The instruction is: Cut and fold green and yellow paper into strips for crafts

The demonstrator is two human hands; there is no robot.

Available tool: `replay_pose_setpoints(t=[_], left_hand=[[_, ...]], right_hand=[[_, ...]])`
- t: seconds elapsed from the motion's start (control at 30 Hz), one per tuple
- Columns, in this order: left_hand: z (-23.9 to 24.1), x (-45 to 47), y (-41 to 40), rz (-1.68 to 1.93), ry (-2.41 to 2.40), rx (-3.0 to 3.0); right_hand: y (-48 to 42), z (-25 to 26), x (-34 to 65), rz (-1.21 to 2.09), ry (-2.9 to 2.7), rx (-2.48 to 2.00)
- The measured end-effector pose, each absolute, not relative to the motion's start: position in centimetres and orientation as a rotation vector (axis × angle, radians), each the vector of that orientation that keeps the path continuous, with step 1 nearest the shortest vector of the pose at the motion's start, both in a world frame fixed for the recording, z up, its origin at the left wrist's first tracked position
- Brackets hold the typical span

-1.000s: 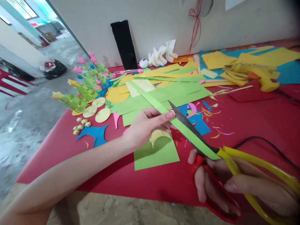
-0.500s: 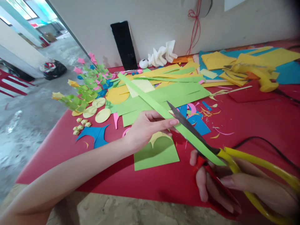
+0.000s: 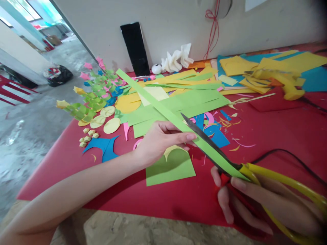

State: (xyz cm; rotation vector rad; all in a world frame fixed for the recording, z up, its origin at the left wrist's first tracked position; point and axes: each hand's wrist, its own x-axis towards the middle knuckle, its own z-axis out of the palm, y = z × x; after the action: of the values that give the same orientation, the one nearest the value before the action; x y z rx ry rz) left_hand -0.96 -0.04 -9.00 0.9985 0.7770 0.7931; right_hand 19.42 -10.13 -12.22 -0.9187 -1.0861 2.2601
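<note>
A long light-green paper strip runs slantwise over the table, its far end raised to the upper left. My left hand is closed on the strip's middle, thumb on top. My right hand holds scissors with yellow and red handles, the dark blades pointing up and left alongside the strip. The right thumb presses on the strip's near end, by the scissors' pivot. Under my left hand lies a green paper square with a pale yellow scrap; the hand partly hides the scrap.
On the red table lie green sheets, blue scraps, yellow discs and small folded stars. Paper plants stand left. A phone leans on the wall; a yellow glue gun lies right, with a black cord.
The green strip has slid towards the upper left through my left hand's area, its far end now higher. My right thumb has come down onto the strip's near end; the scissors moved slightly.
</note>
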Motion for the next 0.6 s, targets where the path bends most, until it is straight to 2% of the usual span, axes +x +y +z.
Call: replay_pose_setpoints(t=[0.4, 0.6], left_hand=[[-9.30, -1.18, 0.11, 0.741, 0.824, 1.023], [-8.94, -1.11, -0.27, 0.663, 0.850, 1.076]], right_hand=[[-9.87, -11.62, 19.18, 2.254, -1.002, -0.686], [-10.22, -11.76, 19.35, 2.195, -1.061, -0.753]])
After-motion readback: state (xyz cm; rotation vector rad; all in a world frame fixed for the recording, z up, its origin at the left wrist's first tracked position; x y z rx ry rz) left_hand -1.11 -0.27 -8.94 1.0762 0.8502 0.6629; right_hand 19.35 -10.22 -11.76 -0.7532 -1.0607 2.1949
